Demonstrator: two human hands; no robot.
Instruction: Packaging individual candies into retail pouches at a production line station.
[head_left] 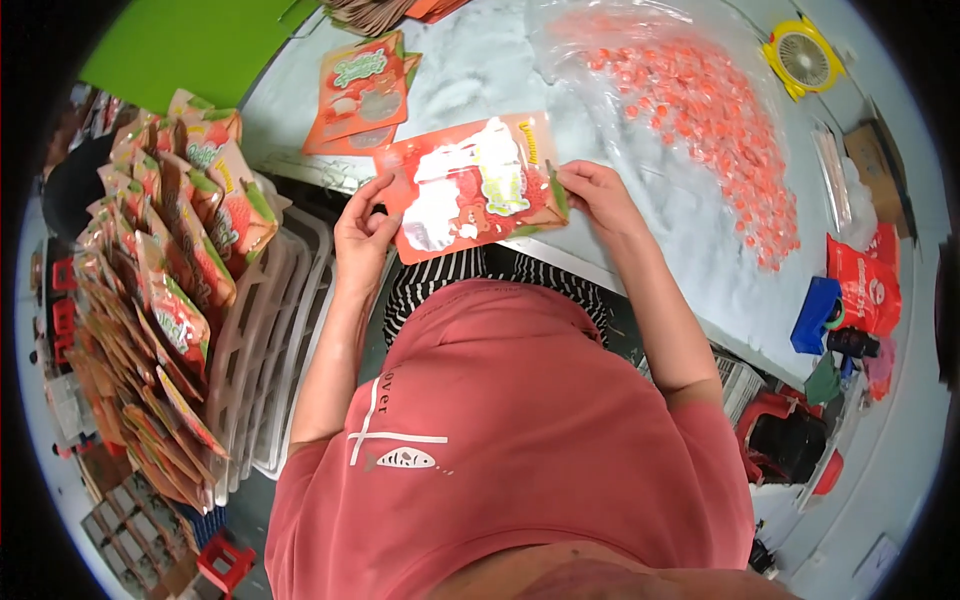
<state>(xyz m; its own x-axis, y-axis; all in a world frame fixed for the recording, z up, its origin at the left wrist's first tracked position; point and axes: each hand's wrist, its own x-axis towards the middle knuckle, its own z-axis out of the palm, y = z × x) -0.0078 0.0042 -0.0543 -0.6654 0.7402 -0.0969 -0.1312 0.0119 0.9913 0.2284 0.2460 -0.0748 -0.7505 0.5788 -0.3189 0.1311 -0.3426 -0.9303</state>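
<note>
A flat, shiny snack pouch (455,220), printed in red, orange and green, is stretched between my two hands over the table's near edge. My left hand (366,225) pinches its left end between thumb and fingers. At the opposite end, my right hand (600,195) grips the edge by the green corner. Glare whites out much of the pouch's face, and I cannot tell what is inside. Just beyond lie a couple of similar pouches (355,90), overlapping on the table. Farther right, a heap of small red wrapped candies (700,120) spreads over clear plastic film.
Stacked whitish plastic crates (270,350) stand at my left, with many upright pouches (180,310) packed there. A yellow fan (803,57) sits at the table's far right. A blue holder (816,315) and a red bag (865,285) lie along the right edge.
</note>
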